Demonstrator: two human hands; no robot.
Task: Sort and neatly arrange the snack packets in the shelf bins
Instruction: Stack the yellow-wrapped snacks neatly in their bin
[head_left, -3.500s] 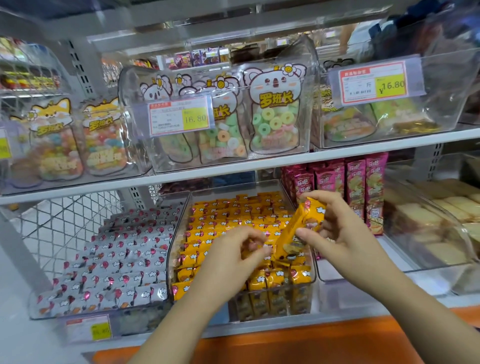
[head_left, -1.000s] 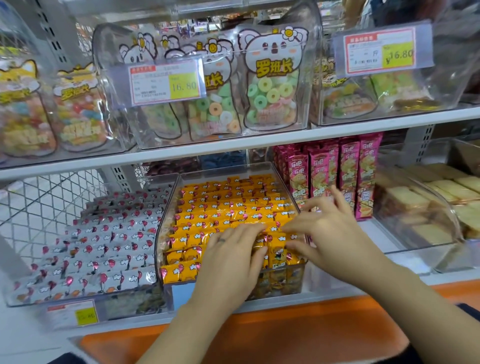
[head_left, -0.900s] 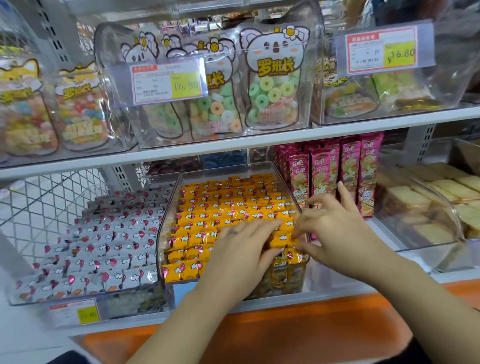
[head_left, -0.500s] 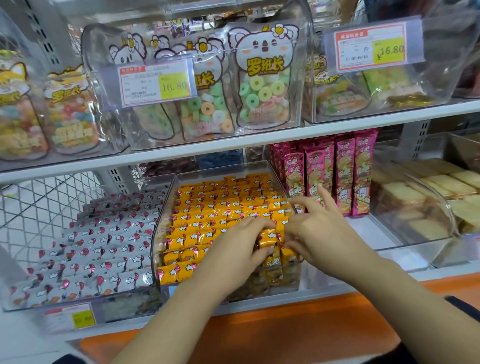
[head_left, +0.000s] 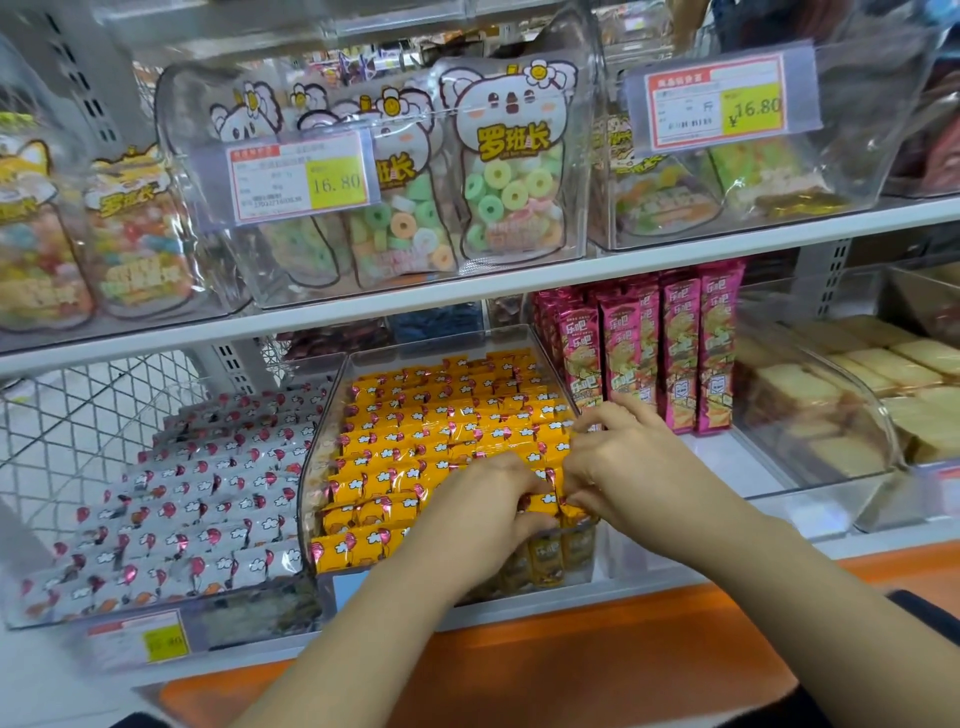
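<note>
Forearms (head_left: 363, 629) came in over the orange ledge (head_left: 597, 654), both hands meeting at the front right corner of the clear bin (head_left: 310, 483). Left hand (head_left: 483, 514) had its fingers curled down over the yellow packets (head_left: 441, 421) there. Right hand (head_left: 639, 478) pinched the same spot between thumb and fingertips, index finger raised a little. The packets were glossy orange-yellow wrappers printed with pink balloons and white clouds, lying in tidy overlapping rows that filled the bin front to back. Just left, silver packets (head_left: 197, 493) with a similar balloon print lay in rows in their own bin. Just right, tall pink packs (head_left: 675, 358) stood upright, with cakes (head_left: 810, 400) in a curved bin beside them. One shelf up, koala candy bags (head_left: 511, 171) stood behind a price tag (head_left: 298, 179) reading 16.80.
</note>
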